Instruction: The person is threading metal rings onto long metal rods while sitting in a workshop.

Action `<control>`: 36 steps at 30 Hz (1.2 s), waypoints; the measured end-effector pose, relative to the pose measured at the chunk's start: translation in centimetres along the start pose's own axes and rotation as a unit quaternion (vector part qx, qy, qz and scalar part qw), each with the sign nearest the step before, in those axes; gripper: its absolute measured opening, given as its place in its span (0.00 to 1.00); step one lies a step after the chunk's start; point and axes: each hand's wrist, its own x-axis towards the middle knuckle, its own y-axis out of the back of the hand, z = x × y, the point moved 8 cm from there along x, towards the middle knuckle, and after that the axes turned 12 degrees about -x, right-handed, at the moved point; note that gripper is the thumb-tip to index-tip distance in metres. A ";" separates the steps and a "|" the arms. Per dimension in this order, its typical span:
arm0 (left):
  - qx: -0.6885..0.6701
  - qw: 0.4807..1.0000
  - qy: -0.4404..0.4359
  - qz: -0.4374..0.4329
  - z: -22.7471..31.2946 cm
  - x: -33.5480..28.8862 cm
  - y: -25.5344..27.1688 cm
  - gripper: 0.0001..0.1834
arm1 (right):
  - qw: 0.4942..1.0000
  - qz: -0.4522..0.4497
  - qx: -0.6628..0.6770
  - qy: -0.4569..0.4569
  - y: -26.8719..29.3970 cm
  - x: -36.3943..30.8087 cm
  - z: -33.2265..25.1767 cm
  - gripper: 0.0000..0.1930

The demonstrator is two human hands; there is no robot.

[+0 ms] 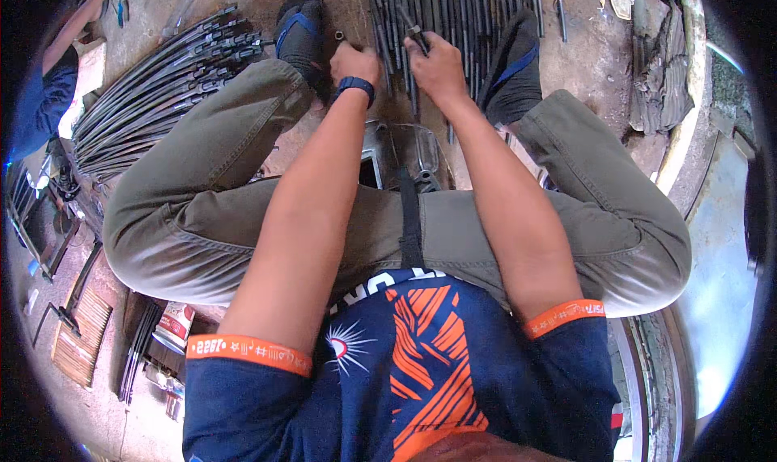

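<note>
My left hand (354, 65), with a dark watch on the wrist, is closed beside my left foot. A small metal ring-shaped piece (339, 36) shows at its fingertips; the rest of it is hidden. To its right, my right hand (439, 72) is wrapped round a dark metal rod (405, 15), which carries a nut-like collar near the thumb. The rod's upper end tilts up and left. Just beyond both hands lies a row of dark metal rods (453, 9), side by side on the ground between my feet.
A fanned bundle of long dark rods with thicker ends (170, 82) lies at the left. Beyond it a co-worker's arm (77, 25) reaches in. A clear plastic-like piece (425, 150) rests between my legs. Weathered wood (660, 74) stands at the right, near a pale metal sheet (720, 276).
</note>
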 end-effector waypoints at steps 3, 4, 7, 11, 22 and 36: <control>0.141 0.989 -0.047 -0.007 0.4 2.1 1.4 0.19 | 0.999 -0.038 0.015 -0.003 -0.5 -0.2 -0.1 0.15; 0.185 0.980 -0.039 -0.058 0.9 2.6 1.2 0.19 | 0.999 -0.037 0.013 -0.003 -0.6 -0.2 0.0 0.15; 0.221 0.966 -0.071 -0.111 1.3 4.7 0.7 0.18 | 0.998 -0.058 0.003 -0.023 -0.9 -0.4 0.0 0.17; 0.224 0.959 -0.120 -0.125 1.7 5.2 0.2 0.16 | 0.993 -0.115 0.019 -0.029 -1.0 -0.8 -0.6 0.17; -0.452 0.818 0.077 -0.347 4.5 5.0 -0.7 0.14 | 0.990 -0.140 0.004 -0.013 -2.7 -0.6 0.1 0.20; -0.445 0.810 0.038 -0.380 10.1 1.6 0.1 0.13 | 0.998 -0.045 0.046 -0.026 1.0 -0.2 0.6 0.19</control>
